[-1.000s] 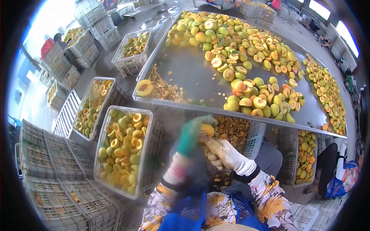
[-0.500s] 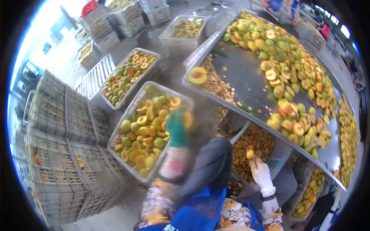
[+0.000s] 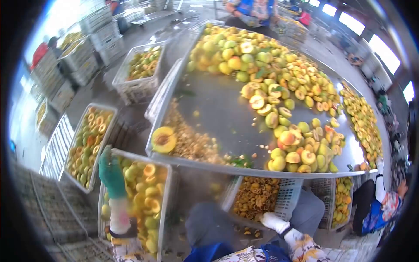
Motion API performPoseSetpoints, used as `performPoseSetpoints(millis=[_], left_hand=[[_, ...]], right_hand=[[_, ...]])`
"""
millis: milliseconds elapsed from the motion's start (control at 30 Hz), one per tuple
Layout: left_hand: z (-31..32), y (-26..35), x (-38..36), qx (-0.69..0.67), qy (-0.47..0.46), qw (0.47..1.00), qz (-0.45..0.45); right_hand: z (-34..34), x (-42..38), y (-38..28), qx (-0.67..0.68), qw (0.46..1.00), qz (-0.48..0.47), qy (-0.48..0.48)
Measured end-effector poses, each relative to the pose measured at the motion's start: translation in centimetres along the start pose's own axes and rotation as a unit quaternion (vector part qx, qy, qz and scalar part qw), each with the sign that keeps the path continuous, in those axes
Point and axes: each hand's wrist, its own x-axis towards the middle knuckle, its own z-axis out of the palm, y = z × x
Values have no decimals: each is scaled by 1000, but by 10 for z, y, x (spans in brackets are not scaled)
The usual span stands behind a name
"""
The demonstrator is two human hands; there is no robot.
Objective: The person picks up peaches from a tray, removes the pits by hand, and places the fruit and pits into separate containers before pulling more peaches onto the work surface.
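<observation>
My left hand [image 3: 112, 174], in a green glove, is over the left side of a plastic crate [image 3: 169, 192] of halved yellow fruit [image 3: 150, 187] that look like apricots or peaches. Its fingers stretch upward near the crate's far corner, and no fruit shows in them. In a white glove, my right hand [image 3: 274, 222] is low at the near edge of a basket [image 3: 289, 196] of brown pits or scraps [image 3: 257, 196]. Those fingers are pressed together; whatever they hold is hidden.
A metal table [image 3: 209, 94] heaped with cut fruit [image 3: 292, 83] stands ahead, its raised rim close above my knees. One large fruit half [image 3: 164, 139] lies at its left corner. More crates [image 3: 89, 148] stand left. A co-worker [image 3: 253, 13] is across the table, another person [image 3: 379, 205] at right.
My view has swung left to right, so the table sits more central. My left hand has moved left across the crate, and the fruit half by it no longer shows. My right hand has lowered.
</observation>
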Motion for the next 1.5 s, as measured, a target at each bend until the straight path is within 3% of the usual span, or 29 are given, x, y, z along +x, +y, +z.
performPoseSetpoints(millis=[33,67,133,200,267,400,433,467,600,700,733,833,867,933,967,1000,1033,1100,1167,1233,1300,1367,1400,1467,1500], left_hand=[[19,53,6,-69,-86,988,110],[37,105,11,-152,-189,949,202],[96,195,17,-113,-342,898,253],[201,224,23,-25,-428,841,330],[280,267,22,75,-452,852,255],[403,295,13,125,-456,860,192],[431,292,8,123,-466,858,180],[450,296,4,120,-476,855,168],[460,329,-3,226,-575,774,137],[464,291,-24,121,-622,741,222],[459,279,-42,141,-605,746,242],[391,276,-79,162,-587,749,260],[390,245,-97,136,-546,759,328],[354,249,-98,110,-537,749,371],[326,256,-96,112,-572,735,346],[296,266,-92,116,-606,720,317],[303,239,-93,52,-618,733,279],[268,250,-94,118,-575,735,340],[252,262,-94,139,-527,730,412],[250,264,-103,61,-470,787,395],[224,274,-118,-31,-381,832,402],[199,283,-148,-73,-389,840,371],[159,310,-169,-126,-370,846,364],[138,308,-220,-180,-405,836,324],[129,308,-236,-173,-362,840,365]], right_hand=[[-7,6,3,174,980,52,-87],[-18,14,-4,218,970,100,-27],[-21,24,-9,219,968,120,-22],[-26,31,-9,233,967,103,-8],[-17,32,-3,218,972,88,23],[-7,19,15,287,951,62,94],[-10,9,11,269,951,38,149],[-27,7,15,323,936,66,122],[-39,6,25,338,922,71,178],[-23,10,33,312,923,10,227],[-16,9,30,294,923,-19,246],[-42,-3,13,294,922,-29,251],[-42,-5,15,292,922,-37,252],[-25,-9,17,173,958,-96,206],[-15,-15,14,113,970,-126,176],[-21,-22,8,174,963,-90,184],[-28,-29,2,237,952,-56,185],[-51,-50,-18,322,936,4,145],[-49,-62,-23,354,923,-1,153],[-42,-67,-21,369,912,-20,176],[-22,-66,-3,394,888,-18,238],[-50,-67,-11,492,802,-14,338],[-92,-73,-20,573,714,1,403],[-136,-75,-28,698,618,-8,361],[-158,-74,-33,733,584,-19,348]])
